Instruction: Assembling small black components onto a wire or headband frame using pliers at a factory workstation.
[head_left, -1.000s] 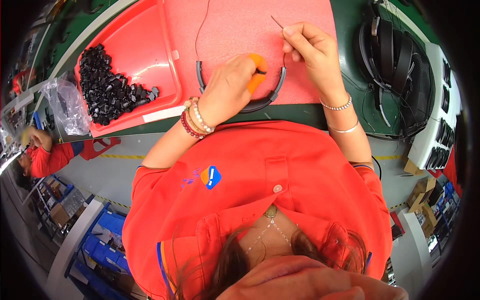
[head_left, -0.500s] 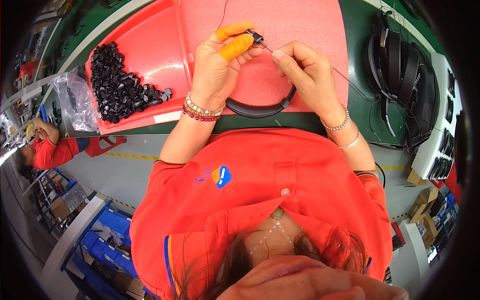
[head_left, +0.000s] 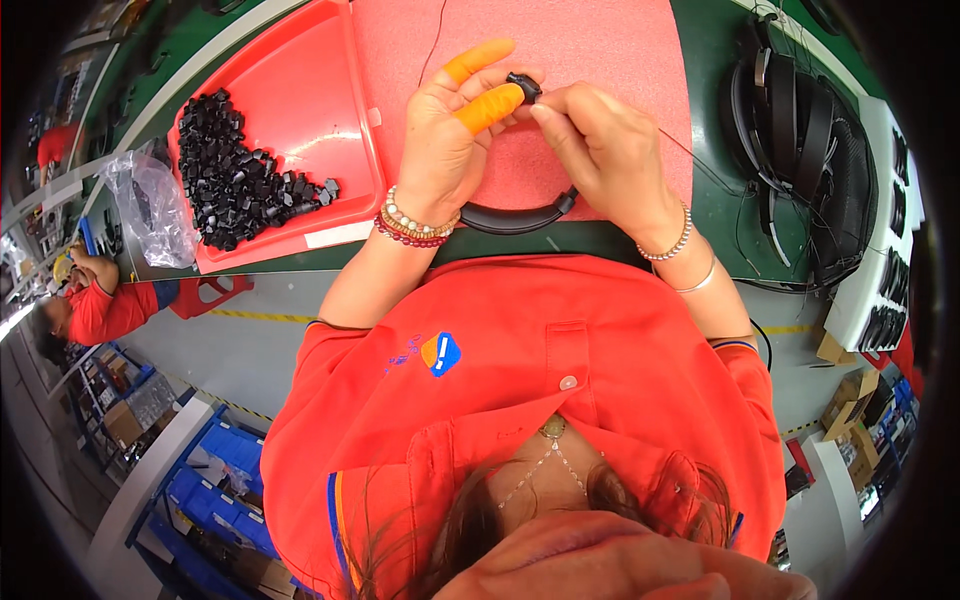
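Observation:
Between the fingers of my left hand point(head_left: 445, 140) I grip a small black plastic part point(head_left: 524, 88); two of those fingers wear orange finger cots. My right hand point(head_left: 610, 150) pinches at the near right side of the part, where a thin dark cable met it a moment ago; the fingertips now hide that spot. A thin cable point(head_left: 690, 150) runs out past my right hand toward the right. Below both hands lies a black curved headband point(head_left: 515, 220) on the pink foam mat point(head_left: 600, 50), partly covered by my right hand.
At the left, a red tray point(head_left: 330, 80) holds a heap of small black plastic parts point(head_left: 235, 180), with a clear plastic bag point(head_left: 150, 205) beside it. Several black headbands point(head_left: 790, 130) with loose cables lie at the right, next to a white foam holder point(head_left: 868, 300). Another person point(head_left: 100, 300) sits far left.
The black part has turned in my left fingers and moved slightly right and down. My right fingertips have closed up to it, covering the short cable length seen before.

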